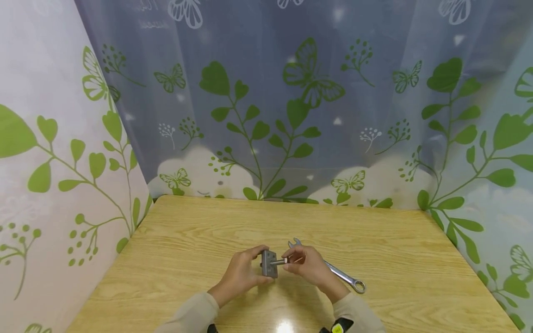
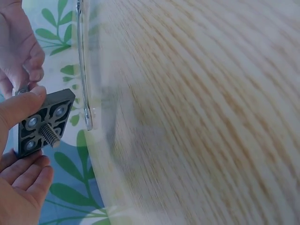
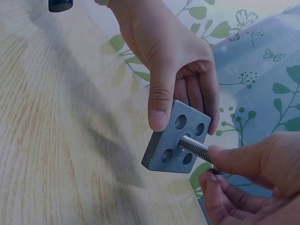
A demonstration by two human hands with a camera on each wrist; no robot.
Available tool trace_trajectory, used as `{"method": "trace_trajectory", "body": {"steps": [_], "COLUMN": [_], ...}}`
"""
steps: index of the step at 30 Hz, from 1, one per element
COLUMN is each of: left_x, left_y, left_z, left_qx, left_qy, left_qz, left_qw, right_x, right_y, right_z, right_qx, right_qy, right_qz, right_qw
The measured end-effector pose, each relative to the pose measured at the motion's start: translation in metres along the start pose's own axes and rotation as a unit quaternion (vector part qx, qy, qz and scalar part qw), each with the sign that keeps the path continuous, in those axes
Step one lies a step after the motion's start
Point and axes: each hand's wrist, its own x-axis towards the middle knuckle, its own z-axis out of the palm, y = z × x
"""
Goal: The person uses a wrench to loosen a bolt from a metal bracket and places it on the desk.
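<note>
My left hand (image 1: 240,274) grips a square grey metal plate (image 1: 269,271) by its edges, thumb on one side and fingers on the opposite side. A threaded bolt (image 3: 193,145) runs through the plate's middle, among several round holes. Its threaded tip sticks out of the plate's ribbed face (image 2: 31,134) in the left wrist view. With thumb and fingers my right hand (image 1: 311,267) pinches the bolt's outer end, which the fingers partly cover. Both hands are over the wooden table. A combination wrench (image 1: 343,276) lies on it behind the right hand, its middle hidden.
The wooden table (image 1: 200,226) reaches back to a curtain (image 1: 266,152) printed with leaves and butterflies. Similar printed sheets hang along the left and right sides.
</note>
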Motion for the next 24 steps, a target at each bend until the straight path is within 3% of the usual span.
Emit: {"method": "trace_trajectory", "body": {"steps": [9, 16, 21, 24], "left_x": [-0.001, -0.001, -0.001, -0.001], "left_y": [-0.001, -0.004, -0.005, -0.005], "left_z": [0.000, 0.001, 0.001, 0.000], "left_qx": [0.005, 0.011, 0.004, 0.001], "left_qy": [-0.003, -0.017, -0.007, 0.003], "left_qz": [0.005, 0.005, 0.009, 0.009], "left_qw": [1.0000, 0.9998, 0.9999, 1.0000], "right_x": [-0.005, 0.002, 0.002, 0.001], "right_y": [-0.019, 0.000, 0.001, 0.000], "right_z": [0.001, 0.001, -0.001, -0.003], "right_qx": [-0.028, -0.032, -0.030, -0.020], "right_qy": [0.014, 0.007, -0.003, -0.018], "right_qz": [-0.034, -0.043, -0.041, -0.019], "right_qw": [0.999, 0.999, 0.999, 0.999]}}
